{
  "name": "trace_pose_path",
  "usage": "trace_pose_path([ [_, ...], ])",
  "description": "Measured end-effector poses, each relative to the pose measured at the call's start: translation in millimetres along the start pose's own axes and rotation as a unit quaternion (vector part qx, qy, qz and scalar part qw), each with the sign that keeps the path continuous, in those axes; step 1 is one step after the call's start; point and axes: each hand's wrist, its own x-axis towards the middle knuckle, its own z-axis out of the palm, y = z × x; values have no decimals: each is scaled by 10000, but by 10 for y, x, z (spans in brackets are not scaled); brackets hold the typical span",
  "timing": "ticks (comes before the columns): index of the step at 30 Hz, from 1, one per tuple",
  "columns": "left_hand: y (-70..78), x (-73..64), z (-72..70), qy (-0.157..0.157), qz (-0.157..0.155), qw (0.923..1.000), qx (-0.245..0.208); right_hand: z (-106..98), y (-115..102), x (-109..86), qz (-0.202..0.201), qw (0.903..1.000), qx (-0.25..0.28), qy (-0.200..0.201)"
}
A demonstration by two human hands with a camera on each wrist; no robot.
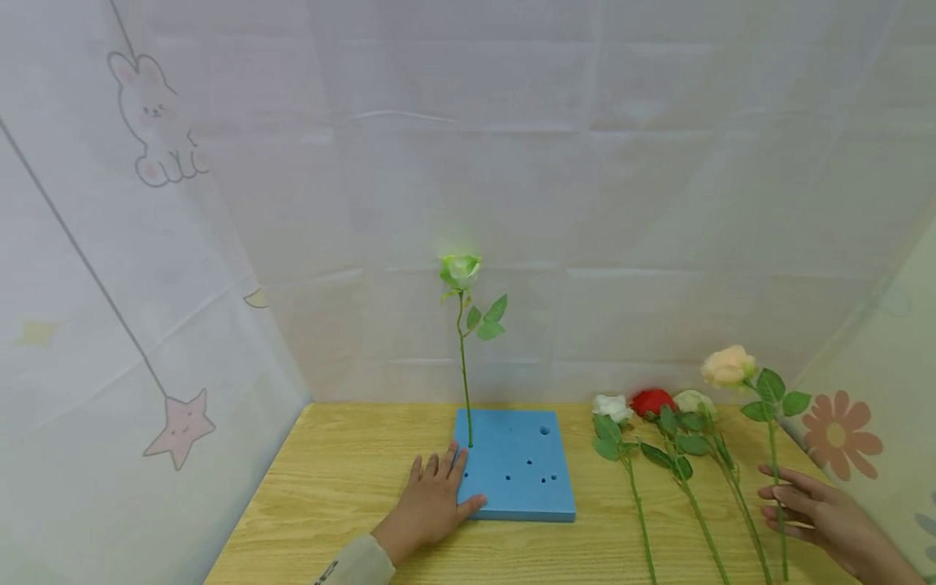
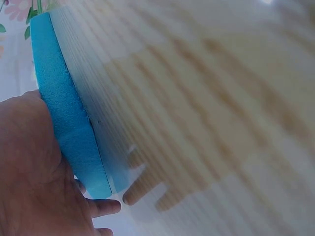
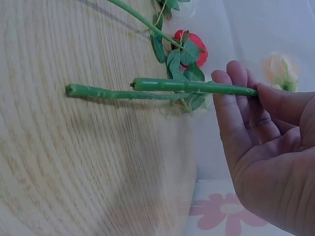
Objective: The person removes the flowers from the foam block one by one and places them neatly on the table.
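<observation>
My left hand (image 1: 431,500) rests with spread, straight fingers against the left side of a blue foam block (image 1: 512,500), its thumb over the near-left corner. Several small holes dot the block's top. A pale green rose (image 1: 461,273) stands upright in a hole near the left edge. At the far right, my right hand (image 1: 821,517) pinches the stem of a peach rose (image 1: 730,366) between thumb and fingers, bloom up. In the right wrist view the held stem's (image 3: 162,84) cut end points out past the fingertips, over another stem on the table.
A white rose (image 1: 613,408), a red rose (image 1: 652,401) and a cream rose (image 1: 693,402) lie on the wooden table (image 1: 344,471) between the block and my right hand, blooms toward the back. A pale printed cloth (image 1: 643,203) hangs behind and at both sides.
</observation>
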Motion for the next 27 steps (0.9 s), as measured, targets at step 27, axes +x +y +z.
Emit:
trace_pose_path([
  [27, 42, -9, -77, -260, -148, 9995, -105, -357, 271, 24, 362, 9992, -81, 145],
])
